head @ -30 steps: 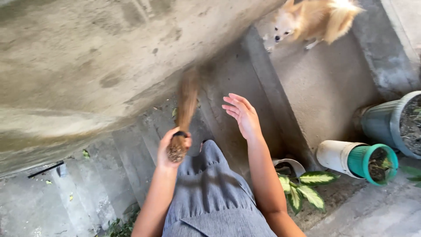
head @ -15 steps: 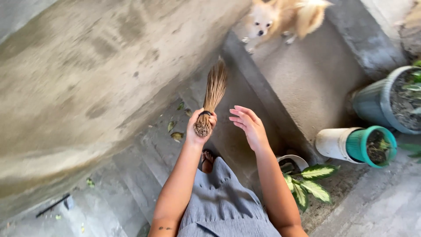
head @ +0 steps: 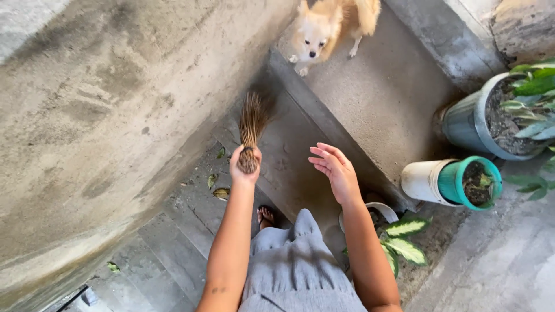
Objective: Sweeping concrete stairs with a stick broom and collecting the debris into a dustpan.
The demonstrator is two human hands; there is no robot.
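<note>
Left hand [head: 245,167] clamped round the bound end of a stick broom [head: 252,126], grip tight on the butt, bristles fanning out beyond the knuckles and pointing away from the body toward the step edge [head: 324,124]. Bristle tips blurred, just short of that edge.

Right hand [head: 334,169] empty, fingers apart and slightly curled, palm turned toward the left grip, hanging in the air beside the broom without touching it. Level with the left hand, a clear gap between the two.

Ahead of both hands, up on the raised concrete step, a small cream dog [head: 325,29], front paws at the step's lip, face turned down toward the broom.

Below and just left of the left grip, dry leaves [head: 218,186] lying on the lower concrete floor [head: 173,242], one more leaf farther back near the wall foot. Left of the left grip, a tall stained concrete wall [head: 115,115].

Right of the right hand, a white pipe section with a green pot [head: 469,182] lying on its side, soil showing in its mouth. Farther right and ahead, a larger grey pot [head: 471,124] with soil and green leaves. Below the right wrist, a variegated plant [head: 404,242] beside a small white pot rim.

Under the hands, a grey skirt [head: 292,266] and one sandalled foot [head: 266,216] on the floor.
</note>
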